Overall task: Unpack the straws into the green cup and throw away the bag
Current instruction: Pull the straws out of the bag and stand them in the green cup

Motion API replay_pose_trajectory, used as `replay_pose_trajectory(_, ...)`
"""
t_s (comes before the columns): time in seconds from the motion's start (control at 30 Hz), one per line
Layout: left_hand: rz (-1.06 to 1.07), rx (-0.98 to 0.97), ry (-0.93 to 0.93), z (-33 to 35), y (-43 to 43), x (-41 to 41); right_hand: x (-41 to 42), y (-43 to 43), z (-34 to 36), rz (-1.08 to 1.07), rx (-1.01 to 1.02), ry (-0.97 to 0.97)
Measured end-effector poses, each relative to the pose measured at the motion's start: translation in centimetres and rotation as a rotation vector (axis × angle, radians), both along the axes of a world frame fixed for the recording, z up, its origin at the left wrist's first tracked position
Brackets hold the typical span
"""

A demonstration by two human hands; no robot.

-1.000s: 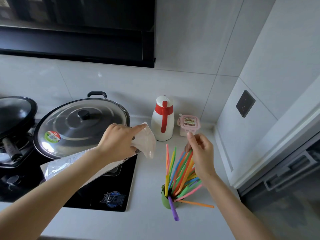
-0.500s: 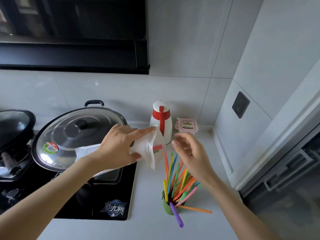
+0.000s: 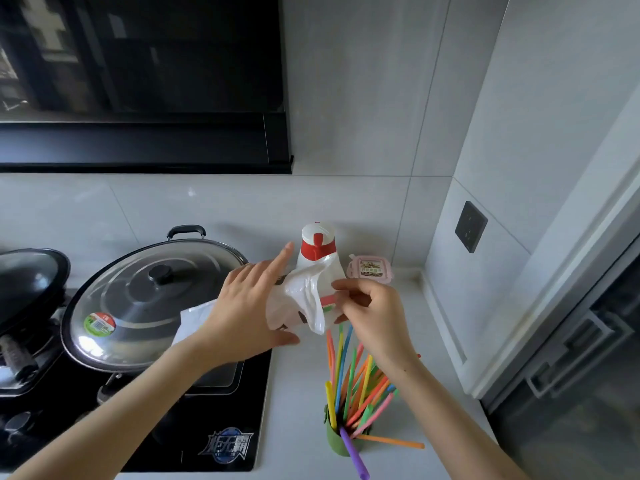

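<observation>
We are holding the emptied plastic bag [image 3: 301,299] in the air above the table [image 3: 298,393], its long axis running left to right between both hands. Our left hand [image 3: 242,310] is clasping its middle, fingers loosely spread; our right hand [image 3: 374,315] is pinching its mouth end. Below, the straws [image 3: 349,379] are standing in the green cup [image 3: 337,441].

1. Both bare forearms reach forward from below, converging at mid-height.
2. The left hand [image 3: 249,308] is spread wide, index finger pointing up, thumb low, palm pressed against what it holds.
3. The right hand [image 3: 372,318] is curled, its fingers [image 3: 341,285] pinching just beside the left.
</observation>
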State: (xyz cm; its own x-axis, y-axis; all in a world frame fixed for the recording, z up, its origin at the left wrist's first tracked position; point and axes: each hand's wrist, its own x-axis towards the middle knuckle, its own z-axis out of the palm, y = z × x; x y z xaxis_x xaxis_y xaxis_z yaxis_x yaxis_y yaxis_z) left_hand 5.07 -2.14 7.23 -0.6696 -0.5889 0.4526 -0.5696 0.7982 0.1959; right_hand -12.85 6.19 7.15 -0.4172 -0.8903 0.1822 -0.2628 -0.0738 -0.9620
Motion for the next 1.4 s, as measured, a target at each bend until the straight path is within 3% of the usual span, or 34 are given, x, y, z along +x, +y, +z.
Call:
replay_pose_trajectory(0.17, 0.194, -0.163, 0.099, -1.1, 0.5, -0.9, 0.3, 0.0, 0.9, 0.015, -0.015, -0.058)
replay_pose_trajectory(0.33, 0.186, -0.15, 0.186, -1.6, 0.7, -1.8, 0.6, 0.4, 1.3, 0.058, -0.041, -0.089)
replay_pose_trajectory(0.43, 0.17, -0.226, 0.138, -0.4, -0.4, -1.6, 0.8, 0.5, 1.2, 0.055, -0.064, -0.198)
replay_pose_trajectory(0.5, 0.152, -0.313, 0.042, 0.8, -1.0, -1.5, 0.6, 0.1, 0.6, 0.017, -0.055, -0.41)
replay_pose_trajectory(0.57, 0.105, -0.41, -0.076, 2.1, -1.6, -1.5, 0.0, -0.9, -0.4, -0.004, -0.015, -0.753)
replay_pose_trajectory(0.67, 0.002, -0.601, -0.345, 4.0, -2.1, -1.9, -0.7, -2.4, -1.7, 0.06, 0.087, -1.165)
replay_pose_trajectory(0.87, -0.119, -0.945, -0.933, 6.7, -1.3, -4.0, 0.9, -4.6, -2.9, 0.277, 0.076, -1.57)
replay_pose_trajectory(0.97, -0.136, -0.994, -1.068, 7.1, -1.6, -4.7, 1.3, -4.7, -3.1, 0.266, 0.075, -1.556)
replay_pose_trajectory(1.07, -0.129, -0.982, -1.059, 7.5, -2.0, -4.6, 1.0, -4.1, -3.7, 0.233, 0.107, -1.489)
replay_pose_trajectory(1.23, -0.016, -0.868, -0.914, 7.1, -3.3, -2.4, -0.4, -2.3, -3.3, 0.263, 0.175, -1.299)
replay_pose_trajectory(1.4, 0.073, -0.664, -0.69, 5.3, -3.6, -0.7, -1.6, -0.7, -2.1, 0.286, 0.251, -0.884)
